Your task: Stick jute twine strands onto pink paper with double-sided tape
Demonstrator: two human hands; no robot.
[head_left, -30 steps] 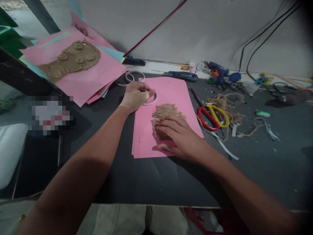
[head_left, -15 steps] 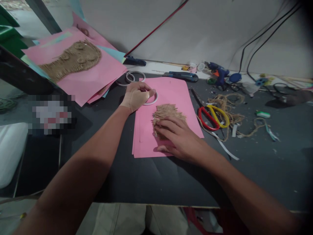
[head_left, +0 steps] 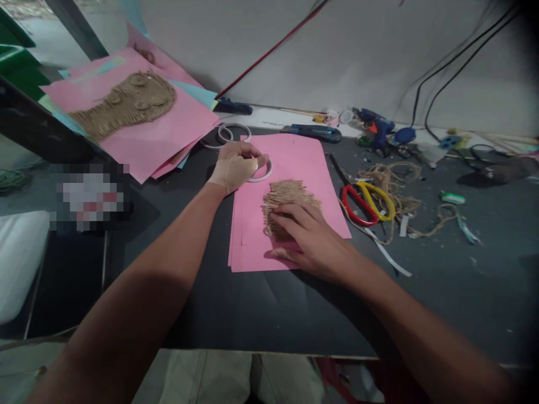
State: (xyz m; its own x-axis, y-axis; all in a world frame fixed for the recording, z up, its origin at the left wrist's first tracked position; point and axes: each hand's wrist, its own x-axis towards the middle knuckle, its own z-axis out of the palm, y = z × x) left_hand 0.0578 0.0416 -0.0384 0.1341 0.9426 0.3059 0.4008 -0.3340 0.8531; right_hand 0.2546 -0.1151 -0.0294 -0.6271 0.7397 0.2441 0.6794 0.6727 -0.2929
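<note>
My left hand (head_left: 236, 166), with a beige wrap over its back and wrist, is closed with its fingers on a thin white tape ring (head_left: 260, 178) at the left edge of the pink paper sheets (head_left: 256, 258). Lower down on the top sheet lies a patch of brown twine strands (head_left: 286, 191), laid side by side. Across this patch my right hand (head_left: 309, 235) rests with fingers stretched out and slightly spread, covering its lower right part. The thumb touches the bare paper below the patch.
Scissors (head_left: 360, 203) with red and yellow handles lie right of the paper, beside tangled twine (head_left: 396, 185). Behind are a box cutter (head_left: 314, 132) and a blue glue gun (head_left: 379, 124). More tape rings (head_left: 233, 124) and pink sheets bearing a twine shape (head_left: 135, 101) are at upper left.
My right hand's fingertips have shifted very slightly to the right on the twine patch. My left hand stays at the tape ring.
</note>
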